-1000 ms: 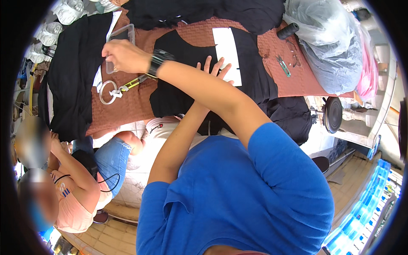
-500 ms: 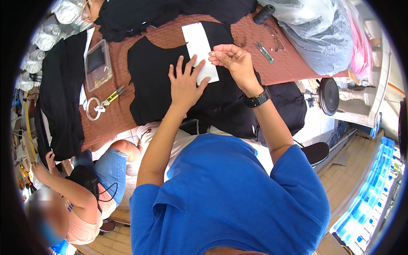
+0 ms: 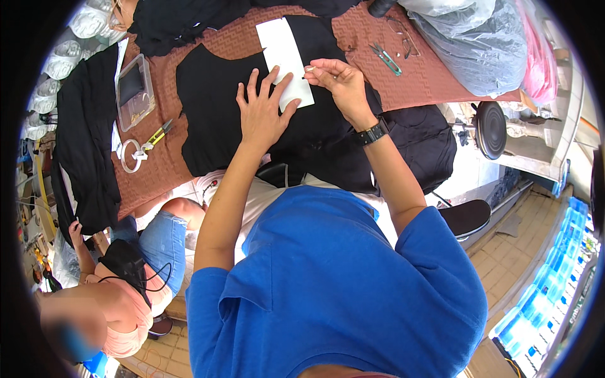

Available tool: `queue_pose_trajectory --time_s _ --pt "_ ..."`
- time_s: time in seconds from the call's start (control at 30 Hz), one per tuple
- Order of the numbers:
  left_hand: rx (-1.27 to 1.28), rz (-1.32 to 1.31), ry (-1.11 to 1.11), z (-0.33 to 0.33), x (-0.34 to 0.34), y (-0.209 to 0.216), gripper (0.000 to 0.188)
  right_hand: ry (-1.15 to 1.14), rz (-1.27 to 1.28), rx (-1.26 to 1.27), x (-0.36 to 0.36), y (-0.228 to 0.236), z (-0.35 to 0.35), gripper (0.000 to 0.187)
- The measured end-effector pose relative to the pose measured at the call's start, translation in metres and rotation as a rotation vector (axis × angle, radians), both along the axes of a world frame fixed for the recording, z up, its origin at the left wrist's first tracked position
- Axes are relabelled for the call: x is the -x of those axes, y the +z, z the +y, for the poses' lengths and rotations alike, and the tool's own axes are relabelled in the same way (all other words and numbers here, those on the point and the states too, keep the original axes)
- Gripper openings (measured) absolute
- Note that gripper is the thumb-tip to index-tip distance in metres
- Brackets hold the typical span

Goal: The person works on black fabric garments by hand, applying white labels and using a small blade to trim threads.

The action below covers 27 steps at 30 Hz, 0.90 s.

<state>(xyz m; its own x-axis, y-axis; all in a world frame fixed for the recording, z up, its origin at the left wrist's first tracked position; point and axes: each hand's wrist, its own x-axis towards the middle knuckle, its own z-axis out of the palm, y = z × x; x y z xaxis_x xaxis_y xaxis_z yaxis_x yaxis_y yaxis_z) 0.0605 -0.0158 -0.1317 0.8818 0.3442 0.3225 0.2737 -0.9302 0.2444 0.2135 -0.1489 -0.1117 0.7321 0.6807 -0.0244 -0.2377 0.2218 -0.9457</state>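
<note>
Black cut fabric (image 3: 211, 120) lies spread over the brown-covered table before me. A white paper strip (image 3: 280, 47) with a notched edge rests on the cloth. My left hand (image 3: 265, 116) lies flat with its fingers spread, its fingertips on the strip and its palm over the fabric. Just right of the strip, my right hand (image 3: 343, 88) pinches a small pale stick (image 3: 310, 69) between thumb and fingers; something dark shows at its lower end. Its exact kind is too small to make out.
Green-handled snips (image 3: 386, 58) and glasses (image 3: 406, 41) lie at right, near plastic-wrapped bundles (image 3: 469, 53). A clear plastic box (image 3: 148, 101), yellow snips (image 3: 159, 133) and a white ring (image 3: 131, 157) lie left. A co-worker (image 3: 129, 296) sits lower left.
The whole view has shifted slightly, the table appearing higher. My right fingers have turned, so the pale stick shows more clearly. The left hand stays on the strip. The co-worker has leaned lower.
</note>
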Motion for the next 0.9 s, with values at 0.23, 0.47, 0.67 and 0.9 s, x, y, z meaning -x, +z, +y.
queue_pose_trajectory --time_s 0.23,0.47,0.67,0.9 --pt "0.012 0.029 0.001 0.000 0.001 0.001 0.055 -0.032 -0.017 -0.033 0.000 -0.003 -0.002 0.020" --pt "0.007 0.032 0.000 0.001 0.000 0.000 0.055 -0.055 -0.069 -0.006 -0.001 -0.006 -0.004 0.020" --pt "0.013 0.033 -0.004 0.000 0.000 0.000 0.055 -0.066 -0.084 -0.004 -0.001 -0.004 -0.003 0.020" --pt "-0.010 -0.002 -0.009 0.000 0.000 -0.001 0.056 -0.005 -0.215 0.034 -0.012 -0.008 -0.003 0.024"
